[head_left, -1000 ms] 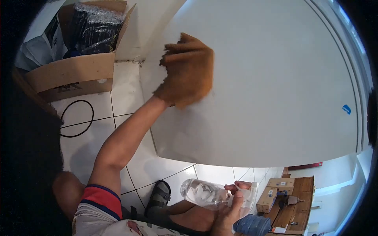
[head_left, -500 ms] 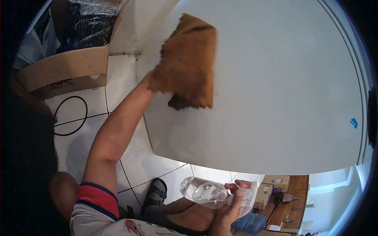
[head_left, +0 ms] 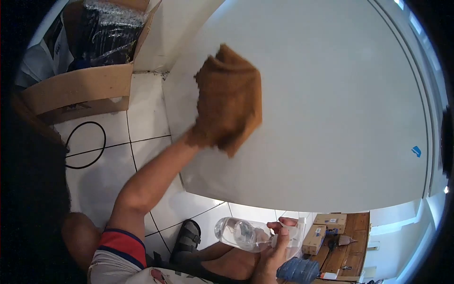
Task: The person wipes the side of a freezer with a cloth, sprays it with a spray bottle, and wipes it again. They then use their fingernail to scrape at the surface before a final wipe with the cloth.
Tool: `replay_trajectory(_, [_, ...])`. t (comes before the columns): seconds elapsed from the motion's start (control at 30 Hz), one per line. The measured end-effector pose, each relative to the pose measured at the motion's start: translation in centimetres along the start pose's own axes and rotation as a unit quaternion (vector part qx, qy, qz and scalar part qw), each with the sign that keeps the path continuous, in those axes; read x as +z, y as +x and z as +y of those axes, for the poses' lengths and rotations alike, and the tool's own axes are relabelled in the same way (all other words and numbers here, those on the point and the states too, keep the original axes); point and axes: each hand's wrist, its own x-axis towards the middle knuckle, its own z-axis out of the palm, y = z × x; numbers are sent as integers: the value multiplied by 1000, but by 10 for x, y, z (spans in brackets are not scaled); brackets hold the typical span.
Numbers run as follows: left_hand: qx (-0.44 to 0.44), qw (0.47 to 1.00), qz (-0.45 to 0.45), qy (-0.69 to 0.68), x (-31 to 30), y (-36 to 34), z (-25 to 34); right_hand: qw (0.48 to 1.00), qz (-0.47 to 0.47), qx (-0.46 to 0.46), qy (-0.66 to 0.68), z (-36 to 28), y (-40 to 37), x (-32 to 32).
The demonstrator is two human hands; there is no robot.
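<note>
And here the left hand (head_left: 215, 125) is up on the big pale panel (head_left: 321, 113), buried under a brown cloth (head_left: 231, 94)! The cloth drapes over the fingers, so whether they are spread or pressed together I cannot tell. Its edge is ragged on the left, its folds bunch near the top, and the bare forearm slants up to it from a sleeve (head_left: 124, 244) with a red band.

Down at the lower right, the right hand (head_left: 280, 236) is closed around the narrower, whitish end of a clear bottle (head_left: 241, 234), thumb on the near side, fingers curled over, the rounded base pointing left. The bottle is apart from the panel, just below its lower edge, and a sandal (head_left: 187, 239) sits to its left.

Out on the panel's far right, there's a small blue mark (head_left: 416, 151). Over on the left, an open cardboard box (head_left: 80, 90) holds a dark bundle in clear wrap (head_left: 111, 35), with a black ring (head_left: 104, 142) on the tiled floor (head_left: 101, 187) below. Beyond the right hand, a blue jug (head_left: 298, 270) stands near small cartons (head_left: 314, 239) on a wooden desk (head_left: 357, 246).
</note>
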Motion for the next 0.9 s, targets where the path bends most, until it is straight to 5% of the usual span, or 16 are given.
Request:
replay_trajectory(0.1, [50,988,-30,142,-18,-17,19,1000,-5,-29,7,-1,0,5])
replay_trajectory(0.3, [79,991,24,110,22,-26,6,999,-5,-36,34,-5,-11,3])
replay_trajectory(0.4, [87,903,61,416,4,-47,44,999,-12,-39,34,-5,-7,-4])
replay_trajectory(0.43, [86,986,5,145,-12,-53,43,999,-12,-31,33,-4,-5,-4])
replay_trajectory(0.57, [227,966,-29,124,-18,-47,13,997,32,3,67,1,-9,-5])
replay_trajectory(0.63, [145,973,180,-6,-9,-34,0,998,27,-13,59,-1,-10,-3])
replay_trajectory(0.67, [148,973,174,-8,8,-38,16,998,22,-39,54,-2,-10,-3])
replay_trajectory(0.73, [12,973,173,-151,41,-53,64,998,-2,-44,42,-1,-8,-5])
replay_trajectory(0.77, [13,974,171,-149,18,-49,43,999,-6,-36,31,-3,-9,-3])
replay_trajectory(0.83, [178,979,-81,60,-57,-34,-19,999,-8,-36,30,-8,-6,-1])
replay_trajectory(0.9, [150,967,-104,176,-67,-27,-14,998,-2,16,53,-7,-6,-1])
